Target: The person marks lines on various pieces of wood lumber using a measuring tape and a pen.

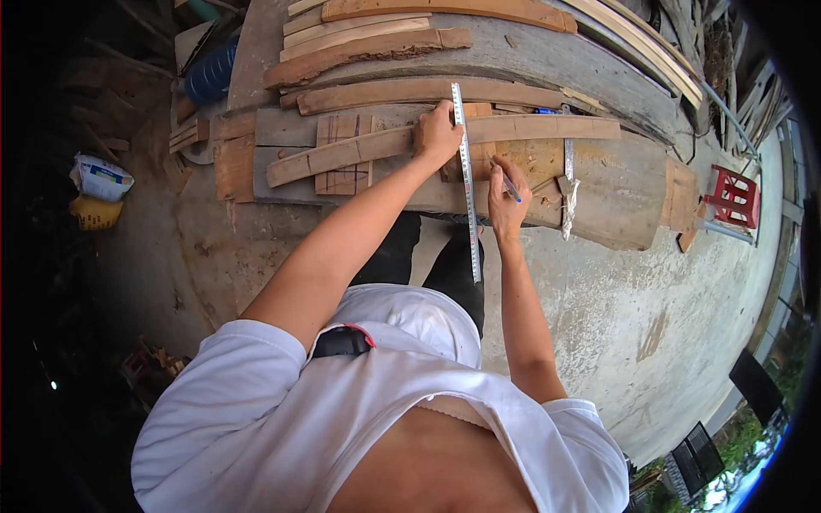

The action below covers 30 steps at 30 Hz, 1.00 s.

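My left hand is closed at the edge of a long metal ruler, holding it across a long, slightly curved wooden strip. The ruler's near end sticks out past the bench toward my body. Just right of the ruler, my right hand is closed around a blue pen, near a small wooden piece under the strip. A board with dark pencil lines lies beneath the strip's left part. Farther right, a second metal rule lies across the bench.
The plank bench carries several curved wooden pieces, including a brown one behind the strip. A whitish rag hangs over its front edge. A red plastic stool stands right; a white and yellow bucket is left.
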Each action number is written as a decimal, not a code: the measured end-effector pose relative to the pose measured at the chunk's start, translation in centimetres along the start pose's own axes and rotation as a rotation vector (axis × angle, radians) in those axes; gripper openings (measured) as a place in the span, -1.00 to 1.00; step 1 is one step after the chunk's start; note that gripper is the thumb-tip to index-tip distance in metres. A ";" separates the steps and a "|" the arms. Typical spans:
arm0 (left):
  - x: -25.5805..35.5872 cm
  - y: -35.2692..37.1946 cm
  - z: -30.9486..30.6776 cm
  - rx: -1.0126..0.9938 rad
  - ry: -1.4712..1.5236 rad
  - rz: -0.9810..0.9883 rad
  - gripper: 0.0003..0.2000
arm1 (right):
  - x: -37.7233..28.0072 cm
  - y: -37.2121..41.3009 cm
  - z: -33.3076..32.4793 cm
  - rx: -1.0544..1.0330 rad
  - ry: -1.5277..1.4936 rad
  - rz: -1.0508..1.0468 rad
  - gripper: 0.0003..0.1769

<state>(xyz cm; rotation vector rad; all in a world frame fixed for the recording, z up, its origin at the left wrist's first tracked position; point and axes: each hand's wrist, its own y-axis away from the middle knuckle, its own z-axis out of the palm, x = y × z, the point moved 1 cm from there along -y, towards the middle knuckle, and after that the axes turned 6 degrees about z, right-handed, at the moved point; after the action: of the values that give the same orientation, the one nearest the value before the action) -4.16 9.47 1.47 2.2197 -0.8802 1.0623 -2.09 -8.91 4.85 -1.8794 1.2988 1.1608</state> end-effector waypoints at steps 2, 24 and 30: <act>1.0 0.2 0.5 -0.003 0.098 -0.011 -0.68 | 1.2 -0.7 -1.3 0.009 -0.040 0.005 -0.75; 4.4 -1.6 9.5 0.116 -0.090 -0.029 -0.65 | 4.1 -8.9 -5.1 -0.159 -0.126 -0.084 -0.75; 5.1 -1.2 8.6 0.078 -0.013 -0.064 -0.67 | 4.5 -9.6 -4.9 -0.196 -0.129 -0.131 -0.75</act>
<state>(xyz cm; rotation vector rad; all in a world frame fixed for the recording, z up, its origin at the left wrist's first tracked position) 3.26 2.70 0.67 2.3052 -0.7802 1.0704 9.12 -11.36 2.90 -1.9585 1.0078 1.3558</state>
